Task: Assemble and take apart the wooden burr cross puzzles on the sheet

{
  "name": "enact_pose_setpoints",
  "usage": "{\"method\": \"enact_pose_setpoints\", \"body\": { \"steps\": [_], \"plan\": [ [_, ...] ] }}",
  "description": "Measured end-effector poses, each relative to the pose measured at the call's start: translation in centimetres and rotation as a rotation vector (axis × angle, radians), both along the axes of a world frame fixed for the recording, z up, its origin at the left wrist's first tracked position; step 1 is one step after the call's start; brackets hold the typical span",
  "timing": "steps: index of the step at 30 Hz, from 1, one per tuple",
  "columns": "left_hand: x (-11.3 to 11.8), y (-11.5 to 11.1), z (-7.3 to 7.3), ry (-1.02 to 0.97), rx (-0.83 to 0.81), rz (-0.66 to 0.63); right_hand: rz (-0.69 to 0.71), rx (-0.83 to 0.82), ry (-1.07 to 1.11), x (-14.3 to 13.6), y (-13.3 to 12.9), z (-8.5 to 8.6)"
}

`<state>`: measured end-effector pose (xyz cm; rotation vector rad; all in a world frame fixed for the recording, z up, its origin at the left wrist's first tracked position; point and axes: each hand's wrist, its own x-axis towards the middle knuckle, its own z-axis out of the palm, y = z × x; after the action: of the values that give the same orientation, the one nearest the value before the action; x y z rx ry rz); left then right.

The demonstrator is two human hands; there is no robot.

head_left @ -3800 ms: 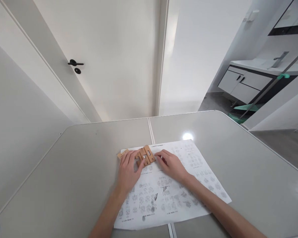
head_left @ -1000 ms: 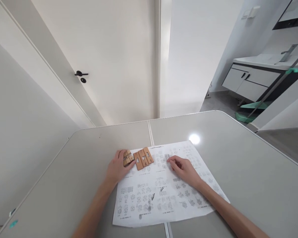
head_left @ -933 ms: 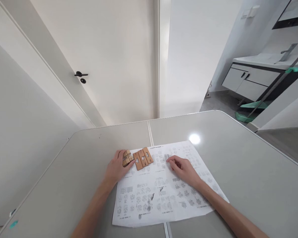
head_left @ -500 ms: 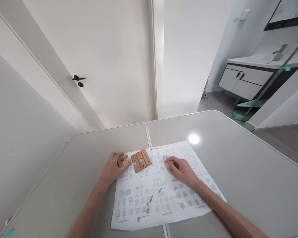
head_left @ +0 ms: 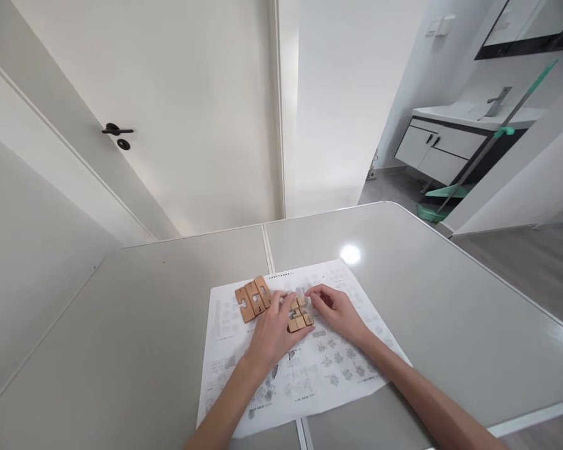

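Note:
My left hand [head_left: 273,325] curves around a cluster of small pale wooden puzzle blocks [head_left: 300,322], thumb along the near side and fingers over the far left. The cluster sits over the printed sheet [head_left: 244,406], with gaps between some blocks. Close to its right edge is my right hand [head_left: 335,309], fingers curled and thumb and forefinger drawn together; whether anything is between them is hidden. Left of the cluster, several flat brown wooden pieces with cut-out slots [head_left: 253,299] lie side by side on the paper, partly behind my left hand.
The sheet, covered in small diagrams, lies across the seam of a grey table [head_left: 136,325]. Beyond the table stand a white door [head_left: 206,112] and, at right, a sink cabinet [head_left: 443,147] with a green-handled broom and dustpan [head_left: 434,212].
My left hand has carried the pale block cluster rightwards, past the flat brown pieces, to beside my right hand. My right hand stays curled over the sheet. The view has shifted slightly.

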<state>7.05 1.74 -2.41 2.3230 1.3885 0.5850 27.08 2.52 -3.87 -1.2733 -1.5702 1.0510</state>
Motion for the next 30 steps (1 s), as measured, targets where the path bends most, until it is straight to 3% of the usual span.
{"method": "enact_pose_setpoints", "body": {
  "steps": [3,7,12,21,24,30],
  "plan": [
    [-1.0,0.1,-0.2,-0.023,0.071,0.017,0.030,0.133,-0.107,0.0,-0.2,0.3],
    [-2.8,1.3,0.7,0.003,0.238,0.016,0.160,0.234,-0.199,0.3,-0.5,0.4],
    [-5.3,2.8,0.8,0.112,0.211,-0.106,0.321,0.288,-0.298,0.3,-0.6,0.4],
    [-8.4,3.3,0.8,0.103,0.228,0.043,0.336,0.294,-0.324,0.0,-0.5,0.1],
    [-7.8,2.6,1.0,0.079,0.228,0.067,0.339,0.254,-0.298,0.0,-0.6,0.4],
    [-4.1,0.5,0.8,0.030,0.099,-0.169,0.357,0.188,-0.244,0.3,-0.5,0.9]
  ]
}}
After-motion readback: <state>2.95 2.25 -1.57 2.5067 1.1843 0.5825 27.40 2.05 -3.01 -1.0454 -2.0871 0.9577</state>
